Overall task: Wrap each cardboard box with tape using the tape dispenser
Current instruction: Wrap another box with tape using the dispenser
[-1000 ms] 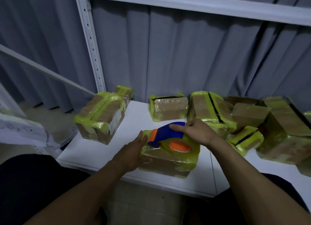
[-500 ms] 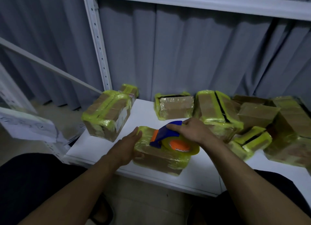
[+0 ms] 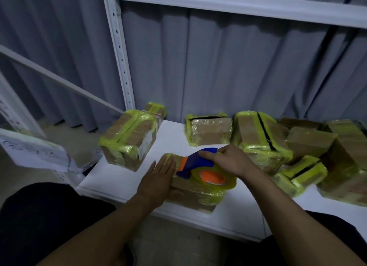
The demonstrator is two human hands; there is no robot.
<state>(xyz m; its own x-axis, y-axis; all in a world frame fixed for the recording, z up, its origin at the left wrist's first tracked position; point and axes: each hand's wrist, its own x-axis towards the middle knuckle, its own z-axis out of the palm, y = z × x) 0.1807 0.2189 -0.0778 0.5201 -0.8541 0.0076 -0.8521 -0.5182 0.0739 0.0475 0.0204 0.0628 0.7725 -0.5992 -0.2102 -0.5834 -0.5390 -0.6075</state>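
left hand [image 3: 158,177] slid up onto the yellow-taped cardboard box [image 3: 195,196], fingers flat, while right hand [image 3: 232,160] gripped the blue tape dispenser [image 3: 198,163] resting on top.

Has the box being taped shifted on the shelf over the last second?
Yes. The box under the tape dispenser slid left, narrowing its gap to the large taped box on the left.

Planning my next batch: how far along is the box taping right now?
Done: the left box, the back box and the striped box already carry yellow tape. In hand: the left hand presses flat on the front box while the right hand grips the tape dispenser on top of it. To do: a bare-looking brown box on the right seems to need tape.
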